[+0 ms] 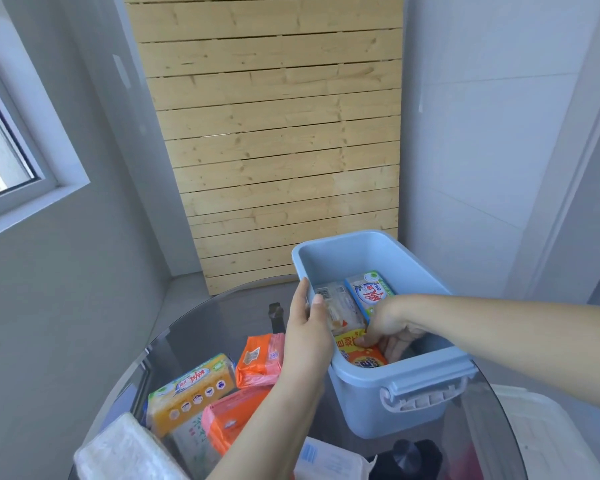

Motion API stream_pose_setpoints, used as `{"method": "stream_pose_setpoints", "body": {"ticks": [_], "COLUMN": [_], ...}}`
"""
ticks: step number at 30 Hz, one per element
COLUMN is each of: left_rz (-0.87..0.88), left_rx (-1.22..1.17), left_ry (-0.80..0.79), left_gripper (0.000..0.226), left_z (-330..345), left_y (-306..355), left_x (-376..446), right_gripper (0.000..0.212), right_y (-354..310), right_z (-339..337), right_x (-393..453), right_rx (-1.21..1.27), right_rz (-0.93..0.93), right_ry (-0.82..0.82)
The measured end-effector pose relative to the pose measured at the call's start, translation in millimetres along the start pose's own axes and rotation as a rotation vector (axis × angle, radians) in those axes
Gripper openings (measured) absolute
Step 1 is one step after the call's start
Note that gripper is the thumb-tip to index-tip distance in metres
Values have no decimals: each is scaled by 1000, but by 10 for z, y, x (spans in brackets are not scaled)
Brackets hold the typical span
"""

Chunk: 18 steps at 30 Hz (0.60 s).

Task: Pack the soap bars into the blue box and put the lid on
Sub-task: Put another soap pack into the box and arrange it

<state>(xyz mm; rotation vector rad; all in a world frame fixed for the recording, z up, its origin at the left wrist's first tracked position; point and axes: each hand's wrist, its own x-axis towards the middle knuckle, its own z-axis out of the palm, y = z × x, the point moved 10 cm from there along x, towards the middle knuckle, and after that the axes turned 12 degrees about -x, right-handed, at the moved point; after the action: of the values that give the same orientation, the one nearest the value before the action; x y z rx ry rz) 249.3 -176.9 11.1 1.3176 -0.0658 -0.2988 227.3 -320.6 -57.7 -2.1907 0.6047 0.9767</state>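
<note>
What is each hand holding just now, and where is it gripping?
Left hand grips the blue box by its left rim. Right hand, inside the box, has its fingers on the yellow-orange soap bar, at its top edge.

Inside the blue box [378,396], the yellow-orange soap bar [355,351] shows two Chinese characters — seemingly "自然" — in red; other wrappers' print, including a barcode, is too small to read.
</note>
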Motion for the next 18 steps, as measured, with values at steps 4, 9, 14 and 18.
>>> {"method": "stream_pose_setpoints", "body": {"ticks": [4, 9, 14, 18], "left_rz": [22, 4, -18, 44], "left_rx": [29, 39, 73, 159], "left_ry": [-3, -20, 9, 43], "left_gripper": [44, 41, 29, 31], "left_z": [-11, -55, -304, -571], "left_y": [64, 181, 283, 393], "left_x": [-19, -133, -396, -734], "right_gripper": [32, 39, 20, 14], "right_y": [-53, -193, -503, -666], "right_z": [11, -321, -456, -197], "right_x": [-78, -370, -1011, -1589], "right_rx": [-47, -79, 32, 48], "right_rz": [-20, -165, -516, -701], "right_ry": [-27, 258, 577, 747]}}
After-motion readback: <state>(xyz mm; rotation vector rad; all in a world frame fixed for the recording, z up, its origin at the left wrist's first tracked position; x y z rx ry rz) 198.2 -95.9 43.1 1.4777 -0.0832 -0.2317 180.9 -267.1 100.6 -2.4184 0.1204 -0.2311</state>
